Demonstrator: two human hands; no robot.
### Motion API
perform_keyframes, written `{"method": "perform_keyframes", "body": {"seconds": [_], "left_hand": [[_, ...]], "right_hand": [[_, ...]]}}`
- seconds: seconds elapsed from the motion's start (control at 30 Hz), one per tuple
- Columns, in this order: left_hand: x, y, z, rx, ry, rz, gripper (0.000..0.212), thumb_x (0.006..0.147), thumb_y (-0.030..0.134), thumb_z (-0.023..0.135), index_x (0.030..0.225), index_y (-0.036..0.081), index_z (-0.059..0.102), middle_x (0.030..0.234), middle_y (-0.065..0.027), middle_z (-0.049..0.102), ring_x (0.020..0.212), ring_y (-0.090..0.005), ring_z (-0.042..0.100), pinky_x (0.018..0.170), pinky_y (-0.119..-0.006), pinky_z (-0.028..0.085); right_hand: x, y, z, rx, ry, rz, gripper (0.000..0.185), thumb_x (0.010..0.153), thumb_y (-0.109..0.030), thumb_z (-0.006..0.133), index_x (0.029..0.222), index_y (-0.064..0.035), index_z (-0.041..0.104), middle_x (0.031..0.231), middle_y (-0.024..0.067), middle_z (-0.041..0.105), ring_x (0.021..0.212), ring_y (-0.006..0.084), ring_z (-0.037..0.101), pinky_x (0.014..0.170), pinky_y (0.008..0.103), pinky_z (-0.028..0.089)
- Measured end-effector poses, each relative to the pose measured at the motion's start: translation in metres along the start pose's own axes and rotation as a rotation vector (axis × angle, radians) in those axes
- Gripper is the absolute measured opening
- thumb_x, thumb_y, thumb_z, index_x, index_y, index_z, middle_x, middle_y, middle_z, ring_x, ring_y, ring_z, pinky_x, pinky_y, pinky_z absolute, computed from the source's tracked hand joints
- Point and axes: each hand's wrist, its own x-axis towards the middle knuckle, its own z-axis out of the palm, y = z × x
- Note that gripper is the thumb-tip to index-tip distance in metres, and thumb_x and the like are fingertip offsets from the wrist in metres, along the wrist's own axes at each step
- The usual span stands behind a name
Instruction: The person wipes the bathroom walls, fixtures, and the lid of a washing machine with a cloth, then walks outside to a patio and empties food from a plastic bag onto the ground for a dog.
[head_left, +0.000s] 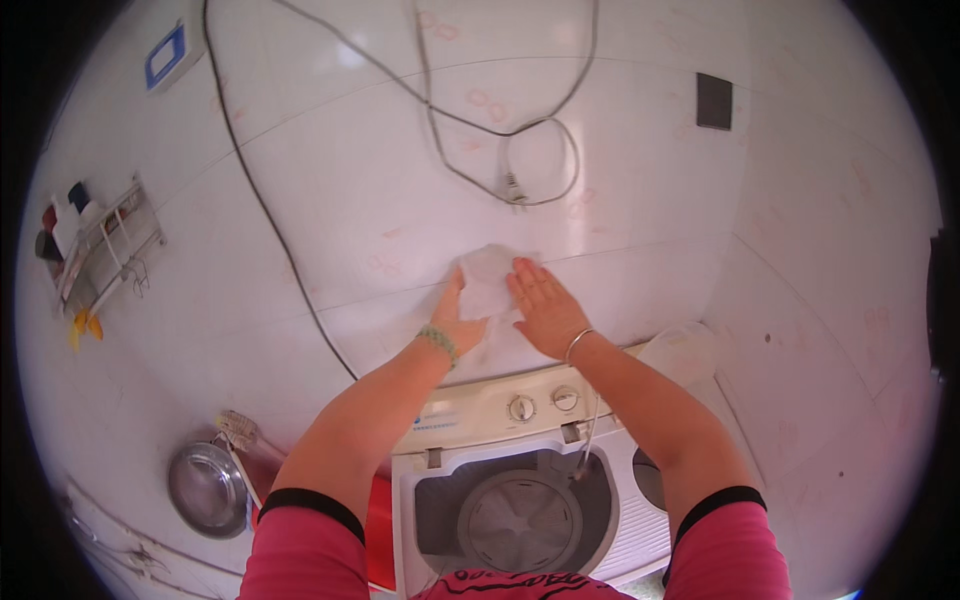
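Observation:
A white, thin cloth or sheet (487, 283) is spread in front of the tiled wall, above the back panel of a twin-tub washing machine (480, 401). At its left edge, my left hand (459, 319) holds it, the thumb towards me and the fingers partly hidden behind. My right hand (549, 307) lies flat over its right edge, with the fingers stretched upward. Whether the cloth rests fully on the wall is hard to tell. Below my forearms, the wash tub (519, 517) is uncovered.
A grey power cord with a plug (515, 187) hangs on the wall above my hands. To the left are a wire shelf with bottles (112, 232), a metal basin (208, 487) and a brush (238, 429). A translucent plastic bowl (686, 351) sits by the machine's right rear.

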Motion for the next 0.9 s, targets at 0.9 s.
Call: {"method": "perform_keyframes", "body": {"seconds": [0.9], "left_hand": [[0.066, -0.021, 0.131, 0.748, -0.227, 0.128, 0.072, 0.078, 0.013, 0.06, 0.138, 0.002, 0.021, 0.137, -0.0093, 0.037, 0.131, -0.019, 0.026, 0.111, -0.027, 0.012]], "right_hand": [[-0.095, 0.037, 0.054, 0.152, 0.05, 0.637, 0.089, 0.068, -0.018, 0.067, 0.133, 0.0123, 0.015, 0.136, 0.0348, 0.015, 0.127, 0.0449, 0.022, 0.105, 0.0452, 0.023]]}}
